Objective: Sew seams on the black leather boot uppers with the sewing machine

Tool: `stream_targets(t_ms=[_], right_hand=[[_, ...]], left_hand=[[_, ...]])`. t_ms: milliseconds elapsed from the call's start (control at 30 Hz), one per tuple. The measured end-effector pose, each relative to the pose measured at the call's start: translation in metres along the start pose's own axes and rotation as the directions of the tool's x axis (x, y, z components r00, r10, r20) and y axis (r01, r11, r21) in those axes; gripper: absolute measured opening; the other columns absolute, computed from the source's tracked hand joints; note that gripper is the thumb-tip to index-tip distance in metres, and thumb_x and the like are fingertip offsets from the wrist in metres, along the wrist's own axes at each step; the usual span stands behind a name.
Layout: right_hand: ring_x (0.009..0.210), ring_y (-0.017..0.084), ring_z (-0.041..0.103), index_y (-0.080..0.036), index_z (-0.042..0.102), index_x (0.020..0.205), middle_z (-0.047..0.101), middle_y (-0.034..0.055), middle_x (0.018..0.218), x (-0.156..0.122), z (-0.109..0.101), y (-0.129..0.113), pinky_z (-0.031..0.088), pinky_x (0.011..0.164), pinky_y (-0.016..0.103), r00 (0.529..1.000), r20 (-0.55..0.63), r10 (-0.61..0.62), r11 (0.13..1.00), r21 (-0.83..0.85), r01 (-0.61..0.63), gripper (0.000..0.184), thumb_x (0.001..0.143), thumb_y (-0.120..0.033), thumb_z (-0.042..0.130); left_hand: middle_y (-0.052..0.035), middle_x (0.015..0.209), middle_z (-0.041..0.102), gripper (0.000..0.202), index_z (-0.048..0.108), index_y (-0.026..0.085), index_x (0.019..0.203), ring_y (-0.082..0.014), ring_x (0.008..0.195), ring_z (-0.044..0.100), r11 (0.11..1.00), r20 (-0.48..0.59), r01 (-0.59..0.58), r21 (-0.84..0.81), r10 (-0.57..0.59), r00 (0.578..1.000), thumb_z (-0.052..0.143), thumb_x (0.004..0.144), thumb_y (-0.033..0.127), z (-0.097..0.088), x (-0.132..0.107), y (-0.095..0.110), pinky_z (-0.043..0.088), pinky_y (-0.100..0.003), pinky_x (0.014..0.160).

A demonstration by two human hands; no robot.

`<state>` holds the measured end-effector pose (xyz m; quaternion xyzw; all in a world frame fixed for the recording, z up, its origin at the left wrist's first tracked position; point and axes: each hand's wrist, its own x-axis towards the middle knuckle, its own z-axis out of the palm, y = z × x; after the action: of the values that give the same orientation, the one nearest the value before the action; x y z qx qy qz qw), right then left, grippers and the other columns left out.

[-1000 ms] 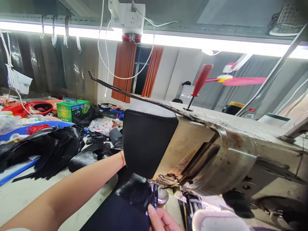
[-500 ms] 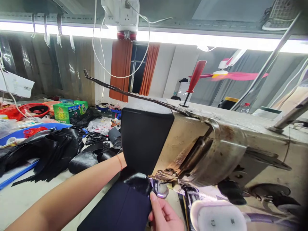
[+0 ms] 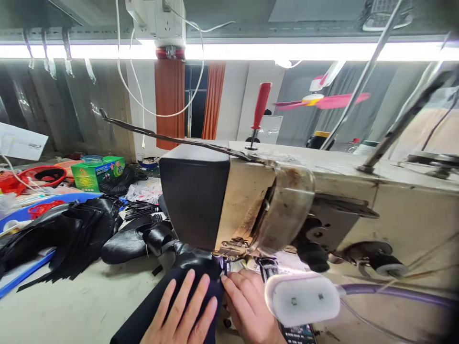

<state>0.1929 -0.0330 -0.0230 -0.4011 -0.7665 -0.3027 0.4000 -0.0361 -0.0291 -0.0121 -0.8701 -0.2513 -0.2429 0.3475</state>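
My left hand [image 3: 181, 313] lies flat, fingers spread, on a dark piece of material [image 3: 148, 306] with a matte navy-black face. Its far part, shiny black leather [image 3: 193, 258], runs under the head of a sewing machine [image 3: 195, 200]. The fingers of my right hand [image 3: 249, 303] are curled together at the piece's right edge, close to the presser foot [image 3: 223, 263]. The thumb and fingertips appear to pinch that edge; what is beneath them is hidden.
A lit white lamp [image 3: 303, 300] on a purple cable sits right of my hands. Stacked black leather pieces [image 3: 68, 239] lie left, near a green box [image 3: 98, 173]. A red-handled screwdriver [image 3: 263, 105] stands upright on the machine. A pink fan [image 3: 333, 100] is behind.
My left hand has come from behind the machine head to rest flat on the material. My right hand stays at the edge, its fingers now more closely together. The view has shifted right.
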Motion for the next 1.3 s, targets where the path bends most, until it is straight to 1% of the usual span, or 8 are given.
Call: stream_targets(t_ms=[167,333,500,633,867,1100,1200,1300], right_hand=[[0.083,0.025,0.067,-0.003,0.067,0.107,0.073,0.0168,0.091,0.015,-0.005,-0.008,0.06,0.071,0.038,0.997,-0.057,-0.06,0.998,0.009,0.061,0.024,0.09,-0.002,0.051],[0.084,0.025,0.066,-0.002,0.066,0.112,0.072,0.018,0.095,0.016,-0.007,-0.007,0.061,0.073,0.042,0.997,0.0,-0.078,0.996,0.046,0.078,0.027,0.09,-0.003,0.05],[0.086,0.03,0.067,0.0,0.065,0.111,0.073,0.021,0.097,0.01,-0.003,-0.004,0.061,0.07,0.047,0.996,0.001,-0.084,0.994,0.069,0.084,0.026,0.089,-0.003,0.053],[0.091,0.032,0.066,0.001,0.066,0.112,0.072,0.0233,0.102,0.011,-0.005,-0.006,0.061,0.075,0.05,0.996,0.015,-0.091,0.993,0.077,0.09,0.029,0.085,-0.001,0.058],[0.088,0.029,0.066,0.001,0.067,0.109,0.072,0.0226,0.098,0.019,-0.009,-0.009,0.061,0.075,0.048,0.996,0.004,-0.09,0.992,0.088,0.089,0.028,0.083,0.003,0.059],[0.086,0.027,0.065,0.0,0.066,0.11,0.071,0.0214,0.096,0.015,-0.012,-0.006,0.06,0.073,0.045,0.994,0.039,-0.103,0.991,0.095,0.099,0.026,0.086,0.001,0.057],[0.091,0.026,0.065,-0.008,0.064,0.119,0.072,0.017,0.1,0.006,-0.009,-0.003,0.06,0.076,0.043,0.996,0.057,-0.066,0.994,0.092,0.061,0.033,0.087,-0.001,0.057],[0.087,0.024,0.067,-0.02,0.068,0.117,0.073,0.0096,0.094,-0.004,-0.002,0.0,0.061,0.071,0.038,0.999,-0.046,-0.017,0.997,0.068,0.02,0.034,0.087,-0.007,0.058]], left_hand=[[-0.0186,0.143,0.05,0.062,0.047,0.014,0.141,-0.039,0.138,0.034,0.995,-0.033,0.056,-0.082,-0.058,0.998,0.057,0.088,0.045,0.011,0.013,-0.003,0.014,-0.056,0.117],[-0.0205,0.132,0.057,0.095,0.052,0.002,0.133,-0.0381,0.126,0.045,0.964,-0.089,0.08,-0.253,-0.106,0.99,0.059,0.074,0.077,0.018,0.028,-0.004,0.02,-0.051,0.115],[-0.0212,0.123,0.059,0.076,0.058,-0.001,0.122,-0.0375,0.112,0.049,0.903,-0.134,0.22,-0.369,-0.286,0.949,0.07,0.077,0.06,0.025,0.04,0.013,0.033,-0.05,0.102],[-0.0189,0.115,0.062,0.033,0.064,0.003,0.112,-0.0349,0.104,0.052,0.899,-0.144,0.28,-0.337,-0.343,0.928,0.052,0.089,0.021,0.02,0.049,0.015,0.038,-0.05,0.092],[-0.0121,0.104,0.069,0.033,0.066,0.006,0.107,-0.0242,0.095,0.058,0.94,-0.204,0.182,-0.289,-0.246,0.947,0.037,0.091,0.0,0.005,0.055,0.001,0.039,-0.042,0.092],[-0.0057,0.071,0.063,0.027,0.066,0.012,0.081,-0.0198,0.065,0.051,0.931,-0.325,0.05,-0.36,-0.176,0.929,0.044,0.093,0.004,0.011,0.065,-0.015,0.038,-0.035,0.063],[-0.0038,0.068,0.063,0.027,0.066,0.012,0.082,-0.0174,0.061,0.051,0.929,-0.358,-0.055,-0.365,-0.086,0.93,0.043,0.095,0.007,0.014,0.065,-0.022,0.038,-0.033,0.06],[-0.0039,0.067,0.062,0.024,0.067,0.01,0.084,-0.0171,0.061,0.052,0.919,-0.377,-0.109,-0.38,-0.047,0.925,0.045,0.094,0.008,0.016,0.065,-0.026,0.037,-0.033,0.058]])
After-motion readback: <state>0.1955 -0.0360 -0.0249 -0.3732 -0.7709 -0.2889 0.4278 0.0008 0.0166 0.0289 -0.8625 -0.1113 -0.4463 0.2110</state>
